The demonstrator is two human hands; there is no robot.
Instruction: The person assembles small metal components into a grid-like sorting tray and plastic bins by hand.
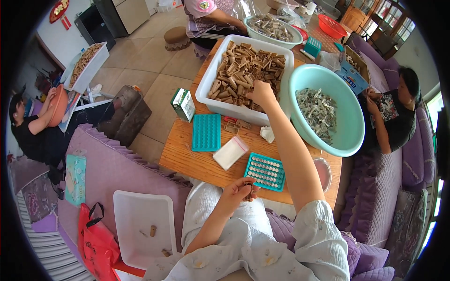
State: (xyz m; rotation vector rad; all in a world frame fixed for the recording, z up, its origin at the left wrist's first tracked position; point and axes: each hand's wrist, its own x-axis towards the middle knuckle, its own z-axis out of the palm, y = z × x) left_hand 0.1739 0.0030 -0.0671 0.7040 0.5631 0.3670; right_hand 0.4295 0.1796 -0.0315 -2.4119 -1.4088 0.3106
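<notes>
My left hand (233, 193) is closed over my lap and grips a small dark brown plastic piece (248, 191). Stretched far forward, my right hand (262, 95) dips into a white tub (204, 93) heaped with light brown plastic pieces (239, 70). Its fingers are curled among them, and whatever they pinch is hidden. Close to my left hand lies a teal tray (280, 186) with rows of round silvery discs (265, 172). Beside the tub, a pale turquoise basin (349, 136) holds clear and metallic small parts (316, 112).
The wooden table (183, 157) carries another teal grid tray (206, 132), a clear bag of white sheets (230, 152), a green-white box (183, 104) and crumpled tissue (267, 134). A white bin (140, 220) stands left of my lap. Other people sit left, right and across.
</notes>
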